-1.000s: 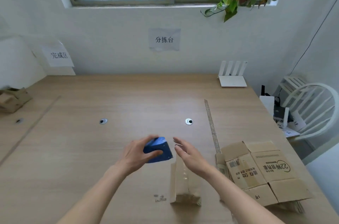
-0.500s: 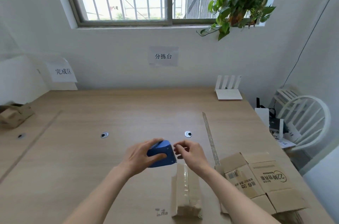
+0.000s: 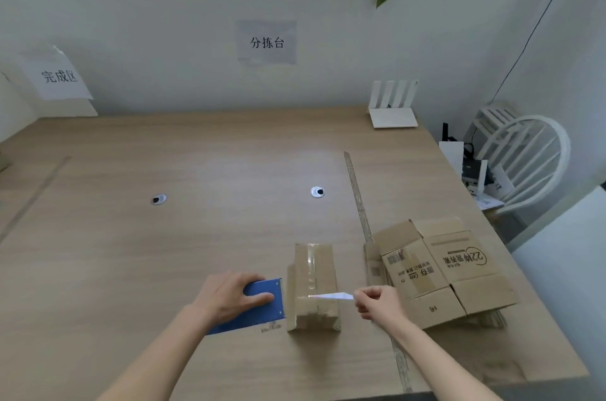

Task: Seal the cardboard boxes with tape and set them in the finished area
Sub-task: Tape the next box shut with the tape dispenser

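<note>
A small closed cardboard box stands on the wooden table, with clear tape running lengthwise over its top. My left hand grips a blue tape dispenser pressed against the box's left side. My right hand pinches the free end of a tape strip that stretches across the box top to the right. A stack of flattened printed cartons lies just right of the box.
A sign for the finished area hangs on the wall at the far left. A white router sits at the table's back right. A thin strip runs down the table. A white chair stands beyond the right edge.
Both hands dropped from above the box to its sides. The dispenser moved down to the box's left side, and the right hand drew tape across the box to the right.
</note>
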`<act>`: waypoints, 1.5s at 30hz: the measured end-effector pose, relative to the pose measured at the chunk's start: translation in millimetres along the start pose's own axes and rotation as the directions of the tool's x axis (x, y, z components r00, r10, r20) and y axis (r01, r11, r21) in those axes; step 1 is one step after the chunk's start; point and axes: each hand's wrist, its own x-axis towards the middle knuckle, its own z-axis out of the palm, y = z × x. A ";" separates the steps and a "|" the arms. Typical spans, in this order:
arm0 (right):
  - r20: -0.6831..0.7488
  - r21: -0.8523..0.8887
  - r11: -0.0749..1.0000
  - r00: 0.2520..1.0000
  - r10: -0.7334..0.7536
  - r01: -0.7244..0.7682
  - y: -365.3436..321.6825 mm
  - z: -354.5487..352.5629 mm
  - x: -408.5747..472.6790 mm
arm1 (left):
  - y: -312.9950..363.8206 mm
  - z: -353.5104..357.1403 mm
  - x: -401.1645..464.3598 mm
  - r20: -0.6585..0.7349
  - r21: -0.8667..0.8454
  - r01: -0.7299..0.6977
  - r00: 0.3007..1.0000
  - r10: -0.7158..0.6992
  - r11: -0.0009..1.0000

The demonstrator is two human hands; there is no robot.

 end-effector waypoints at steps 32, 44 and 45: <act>-0.099 -0.098 0.977 0.978 0.181 -0.191 82.8 80.0 47.4 | -5.0 81.4 52.9 0.073 0.144 0.100 0.991 -0.111 0.985; 0.128 -0.607 0.763 0.974 -0.184 0.224 4.8 107.9 27.7 | -3.5 81.9 59.6 0.047 0.066 0.125 0.991 -0.129 0.990; 0.121 -0.597 0.773 0.977 -0.175 0.212 3.3 110.4 28.4 | -3.9 81.4 59.6 0.041 0.064 0.130 0.990 -0.132 0.989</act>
